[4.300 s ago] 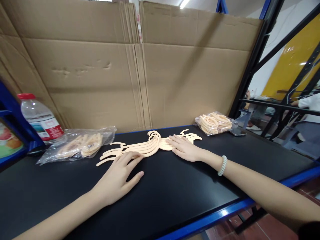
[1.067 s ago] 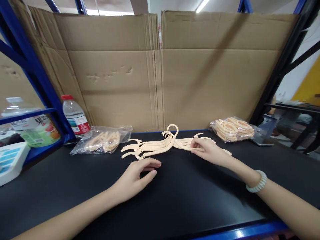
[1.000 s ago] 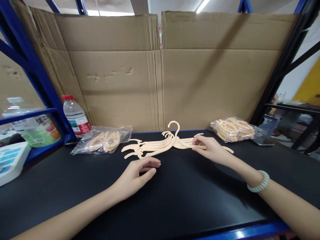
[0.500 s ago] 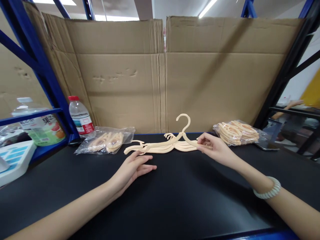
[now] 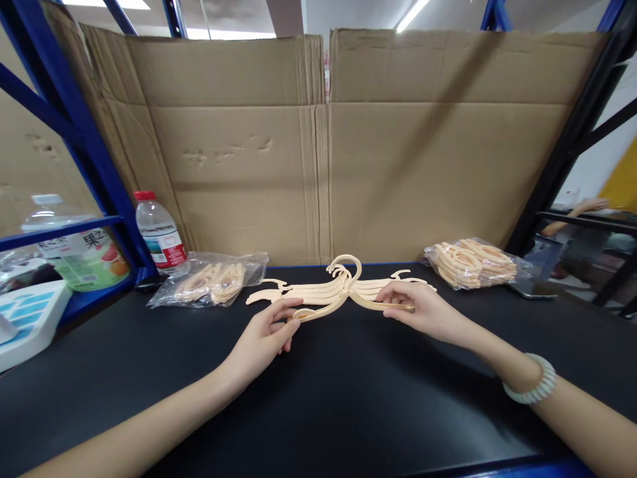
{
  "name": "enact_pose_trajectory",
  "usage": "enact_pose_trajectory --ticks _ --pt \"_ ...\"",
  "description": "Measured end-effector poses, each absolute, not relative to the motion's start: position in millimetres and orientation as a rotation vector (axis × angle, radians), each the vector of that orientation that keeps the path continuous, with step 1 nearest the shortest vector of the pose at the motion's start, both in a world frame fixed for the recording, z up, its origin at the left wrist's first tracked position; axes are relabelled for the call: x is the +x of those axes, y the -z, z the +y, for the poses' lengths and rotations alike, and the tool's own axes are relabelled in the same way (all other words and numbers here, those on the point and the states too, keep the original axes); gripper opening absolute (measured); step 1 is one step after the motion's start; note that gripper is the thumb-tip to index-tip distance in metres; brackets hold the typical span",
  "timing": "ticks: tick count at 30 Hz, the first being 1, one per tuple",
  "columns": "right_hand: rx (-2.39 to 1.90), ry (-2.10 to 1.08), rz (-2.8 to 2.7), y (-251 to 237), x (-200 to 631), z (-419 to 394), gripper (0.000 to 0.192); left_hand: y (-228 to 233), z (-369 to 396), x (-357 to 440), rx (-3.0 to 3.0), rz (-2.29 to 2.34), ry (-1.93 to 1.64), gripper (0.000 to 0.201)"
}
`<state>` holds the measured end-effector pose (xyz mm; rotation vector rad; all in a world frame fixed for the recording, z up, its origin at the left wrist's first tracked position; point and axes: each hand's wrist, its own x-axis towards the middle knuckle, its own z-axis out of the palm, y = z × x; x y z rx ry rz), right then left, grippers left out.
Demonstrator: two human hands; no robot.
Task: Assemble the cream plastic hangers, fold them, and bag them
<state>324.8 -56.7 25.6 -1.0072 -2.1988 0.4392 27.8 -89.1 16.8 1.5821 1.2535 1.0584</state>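
A cream plastic hanger [image 5: 328,308] is held between my two hands, in front of a row of similar hangers [image 5: 308,292] lying on the black table. My left hand [image 5: 263,335] pinches its left end. The fingers of my right hand [image 5: 418,305] are closed on its right arm. Its hook curves up at the middle, partly overlapping the hooks of the hangers behind.
Bagged hangers lie at the left [image 5: 213,280] and right [image 5: 472,263], the right bag beside a flat dark object [image 5: 532,290]. A red-capped bottle [image 5: 159,232] stands back left. Cardboard [image 5: 249,166] walls the rear. Beyond the right frame another person's arm [image 5: 572,216] shows.
The hanger has come down and toward me, its hook now lower and tilted. My left hand, earlier with fingers loosely stretched, has closed on the left end. My right hand has shifted slightly.
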Motion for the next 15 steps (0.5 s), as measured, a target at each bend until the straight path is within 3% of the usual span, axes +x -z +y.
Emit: enact_pose_trajectory --ticks 11,15 --pt "-0.963 -0.816 -2.111 -22.3 326.2 -54.3 0.018 -19.8 -90.8 27.2 1.703 1.333 -1.002 0.035" --pt "-0.975 -0.493 -2.260 -23.4 329.5 -53.2 0.014 -17.5 -90.7 26.8 1.697 1.295 -0.997 0.036"
